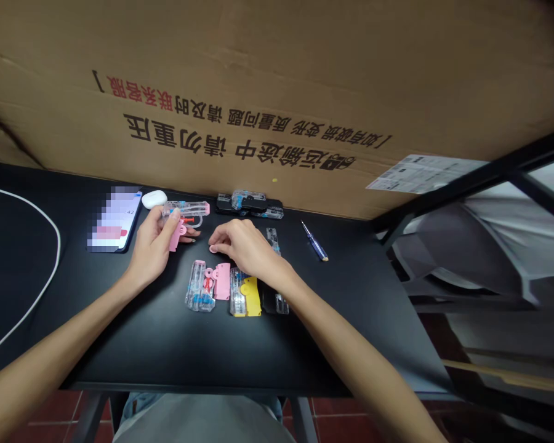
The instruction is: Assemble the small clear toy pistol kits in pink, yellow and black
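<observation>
L hand (154, 243) is curled nearly shut around a clear plastic toy gun (184, 213), held just above the black table (133, 351). A pink plate (177, 237) shows at the gun's lower side. R hand (244, 246) is half open, palm down, w/ its fingertips (213, 244) at a small pink disc (213, 248); I cannot tell if it is pinched or only touched.

Gun seems light and stiff, but thin parts may be brittle and the smooth plastic a bit slippery. Best hold is the main body, not the thin clear loop. Disc is tiny, so 2 fingertips on its edge seem safest.

Just in front of the hands lie clear shells (195, 285), a 2nd pink plate (222, 281), a yellow plate (252, 296) and a black plate (268, 301). Further back are a black-and-clear gun (249, 204), a phone (115, 220), an earbud case (154, 199) and a screwdriver (314, 241).
</observation>
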### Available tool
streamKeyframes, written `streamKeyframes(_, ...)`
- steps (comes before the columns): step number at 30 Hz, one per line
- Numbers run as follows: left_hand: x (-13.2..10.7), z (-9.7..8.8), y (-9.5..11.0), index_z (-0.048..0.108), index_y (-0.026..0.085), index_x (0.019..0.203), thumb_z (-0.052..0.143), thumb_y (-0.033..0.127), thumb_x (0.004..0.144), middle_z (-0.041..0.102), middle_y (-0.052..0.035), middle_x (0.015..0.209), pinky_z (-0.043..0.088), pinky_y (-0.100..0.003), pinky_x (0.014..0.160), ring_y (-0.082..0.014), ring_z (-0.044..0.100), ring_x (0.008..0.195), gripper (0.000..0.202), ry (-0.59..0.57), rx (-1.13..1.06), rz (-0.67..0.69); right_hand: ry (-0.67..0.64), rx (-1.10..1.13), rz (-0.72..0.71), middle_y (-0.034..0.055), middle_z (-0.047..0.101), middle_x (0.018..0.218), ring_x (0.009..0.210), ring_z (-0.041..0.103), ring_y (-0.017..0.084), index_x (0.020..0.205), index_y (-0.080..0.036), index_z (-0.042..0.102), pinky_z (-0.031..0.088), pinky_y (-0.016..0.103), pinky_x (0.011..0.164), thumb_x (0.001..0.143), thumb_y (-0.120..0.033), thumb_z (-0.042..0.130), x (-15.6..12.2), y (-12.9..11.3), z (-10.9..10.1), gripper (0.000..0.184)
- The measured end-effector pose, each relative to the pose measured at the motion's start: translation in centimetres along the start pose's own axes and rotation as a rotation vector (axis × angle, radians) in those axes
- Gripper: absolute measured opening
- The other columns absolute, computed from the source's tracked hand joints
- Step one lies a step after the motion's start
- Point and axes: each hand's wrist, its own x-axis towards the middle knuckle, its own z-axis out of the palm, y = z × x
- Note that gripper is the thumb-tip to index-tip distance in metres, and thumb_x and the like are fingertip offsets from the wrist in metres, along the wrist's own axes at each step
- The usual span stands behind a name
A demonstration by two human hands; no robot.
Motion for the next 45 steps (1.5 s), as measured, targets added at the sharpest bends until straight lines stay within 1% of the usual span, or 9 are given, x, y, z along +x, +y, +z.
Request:
streamKeyframes(4,-0.1,0.1,0.0,0.064,0.024,0.112,0.079,0.063,0.104,0.086,-0.006,0.098,0.072,-0.035,0.072,-0.0258,0.087,0.084,0.042,0.002,-0.002,0.002,0.025,-0.118,0.015,0.0048,0.088,0.095,0.098,0.078,0.024,0.091,-0.023,0.087,0.046,0.035,0.077,0.099,-0.013,0.087,-0.1,-0.2,0.7,0.012)
streamKeyframes(8,-0.1,0.0,0.1,0.064,0.024,0.111,0.08,0.064,0.103,0.085,-0.0053,0.095,0.072,-0.035,0.071,-0.0261,0.087,0.083,0.043,0.014,-0.002,0.008,0.06,-0.199,0.02,0.0067,0.087,0.099,0.107,0.073,0.029,0.092,-0.023,0.087,0.044,0.038,0.08,0.1,-0.015,0.087,0.1,-0.2,1.0,0.011)
streamKeyframes(15,0.0,-0.1,0.4,0.063,0.025,0.11,0.081,0.065,0.101,0.083,-0.0032,0.086,0.071,-0.035,0.069,-0.0266,0.088,0.081,0.045,0.02,-0.003,0.016,0.071,-0.214,0.021,0.0043,0.085,0.094,0.102,0.069,0.026,0.096,-0.022,0.086,0.041,0.038,0.076,0.099,-0.017,0.09,0.0,-0.2,0.9,0.007)
streamKeyframes(19,0.0,-0.1,0.4,0.061,0.026,0.109,0.081,0.066,0.102,0.083,-0.0015,0.083,0.07,-0.033,0.068,-0.0256,0.088,0.08,0.045,0.029,-0.008,0.024,0.104,-0.214,0.023,0.0042,0.083,0.098,0.107,0.067,0.026,0.103,-0.023,0.085,0.04,0.036,0.078,0.102,-0.019,0.088,-0.3,-0.3,0.6,0.005)
streamKeyframes(23,0.1,-0.2,0.4,0.061,0.026,0.108,0.081,0.065,0.102,0.082,-0.0015,0.081,0.071,-0.034,0.069,-0.0265,0.088,0.079,0.045,0.042,-0.01,0.024,0.124,-0.242,0.041,0.0062,0.079,0.099,0.109,0.063,0.027,0.1,-0.023,0.086,0.038,0.036,0.076,0.101,-0.025,0.091,-0.3,-0.1,0.6,0.006)
streamKeyframes(29,0.2,-0.2,0.3,0.062,0.026,0.109,0.081,0.065,0.102,0.082,-0.0015,0.08,0.072,-0.034,0.071,-0.0268,0.089,0.082,0.043,0.044,-0.016,0.024,0.107,-0.27,0.044,0.008,0.077,0.097,0.108,0.061,0.029,0.094,-0.021,0.086,0.042,0.037,0.079,0.098,-0.026,0.095,0.0,0.3,1.2,0.01)
streamKeyframes(35,0.1,-0.3,0.3,0.062,0.026,0.108,0.08,0.065,0.102,0.082,-0.0015,0.08,0.071,-0.033,0.068,-0.0258,0.088,0.08,0.044,0.04,-0.01,0.026,0.086,-0.27,0.036,0.0083,0.079,0.099,0.109,0.063,0.028,0.096,-0.021,0.087,0.042,0.037,0.078,0.099,-0.024,0.093,0.2,0.1,1.3,0.008)
streamKeyframes(39,0.2,-0.3,0.3,0.062,0.026,0.108,0.08,0.065,0.102,0.083,-0.0016,0.08,0.071,-0.034,0.068,-0.0268,0.088,0.079,0.044,0.045,-0.007,0.021,0.08,-0.264,0.021,0.0083,0.079,0.098,0.11,0.064,0.028,0.096,-0.02,0.088,0.042,0.037,0.078,0.101,-0.023,0.092,0.3,0.0,1.3,0.006)
streamKeyframes(45,0.2,-0.3,0.2,0.062,0.026,0.107,0.081,0.066,0.102,0.083,-0.0015,0.079,0.071,-0.035,0.068,-0.0264,0.088,0.076,0.045,0.038,-0.02,0.013,0.104,-0.24,-0.018,0.0083,0.079,0.099,0.11,0.065,0.028,0.099,-0.02,0.088,0.045,0.038,0.08,0.102,-0.021,0.09,0.0,0.1,1.1,0.003)
